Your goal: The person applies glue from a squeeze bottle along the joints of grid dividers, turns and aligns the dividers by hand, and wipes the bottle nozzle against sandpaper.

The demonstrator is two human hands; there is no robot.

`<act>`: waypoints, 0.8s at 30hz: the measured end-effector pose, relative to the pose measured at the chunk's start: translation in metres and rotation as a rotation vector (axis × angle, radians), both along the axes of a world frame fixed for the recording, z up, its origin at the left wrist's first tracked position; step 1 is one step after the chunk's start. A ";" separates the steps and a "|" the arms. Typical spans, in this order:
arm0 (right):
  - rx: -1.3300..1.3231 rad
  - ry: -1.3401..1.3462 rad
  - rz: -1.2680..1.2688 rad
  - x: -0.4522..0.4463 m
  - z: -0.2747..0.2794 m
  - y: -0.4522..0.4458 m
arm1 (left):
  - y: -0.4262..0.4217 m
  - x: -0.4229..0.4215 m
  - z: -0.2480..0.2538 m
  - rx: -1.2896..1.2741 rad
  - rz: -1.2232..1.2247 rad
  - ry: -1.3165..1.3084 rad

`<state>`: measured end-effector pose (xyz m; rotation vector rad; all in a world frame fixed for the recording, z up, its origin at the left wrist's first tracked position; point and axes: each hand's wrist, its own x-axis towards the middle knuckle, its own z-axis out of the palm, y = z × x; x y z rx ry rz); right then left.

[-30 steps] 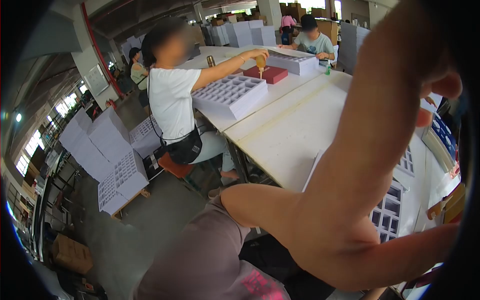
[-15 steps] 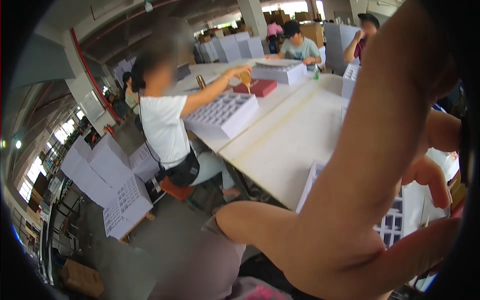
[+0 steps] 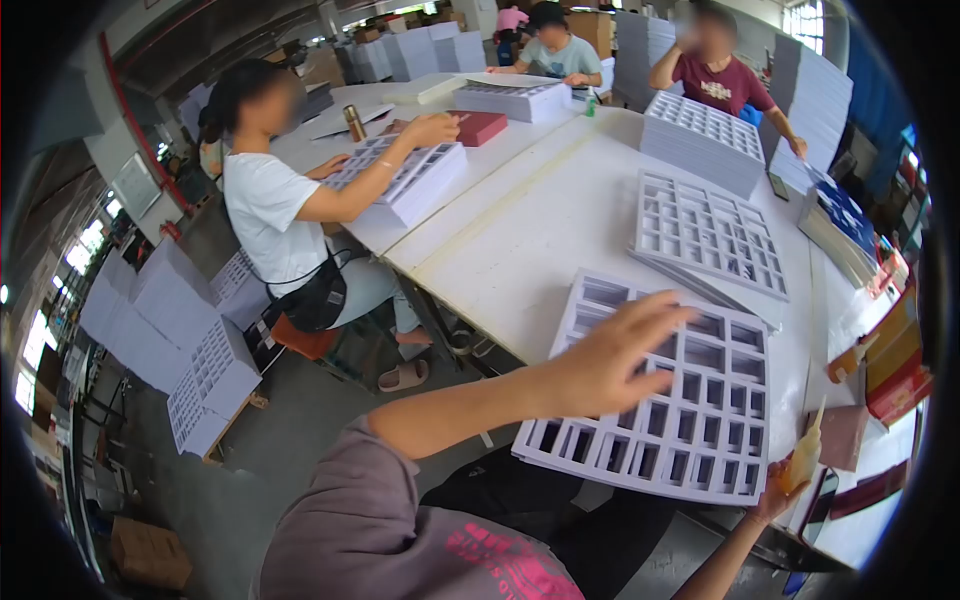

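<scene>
My left hand [image 3: 625, 355] hovers over a stack of white grid trays [image 3: 690, 485], its fingers apart and nothing in them. The stack lies at the near table edge and has many rectangular openings. Beside its lower right corner, my right hand [image 3: 775, 495] is closed around a glue bottle [image 3: 803, 458] with a yellowish body and a long nozzle pointing up. Just beyond the stack, another white grid tray [image 3: 710, 232] rests on flat sheets.
The white table [image 3: 520, 235] stretches away from me. A person in a white shirt [image 3: 270, 195] works at the left over a grid stack. At the back right stands a taller tray stack [image 3: 700, 150]. A phone [image 3: 822, 500] and red boxes [image 3: 895, 360] lie at the right.
My left arm, which filled the right of the view, has lowered over the tray stack. The view has turned right, and the bottle in my right hand now shows.
</scene>
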<state>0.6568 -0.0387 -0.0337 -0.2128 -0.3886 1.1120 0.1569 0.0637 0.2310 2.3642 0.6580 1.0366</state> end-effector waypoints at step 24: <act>-0.268 -0.310 -0.256 -0.042 0.162 -0.046 | -0.116 -0.024 -0.146 -1.476 0.088 -0.758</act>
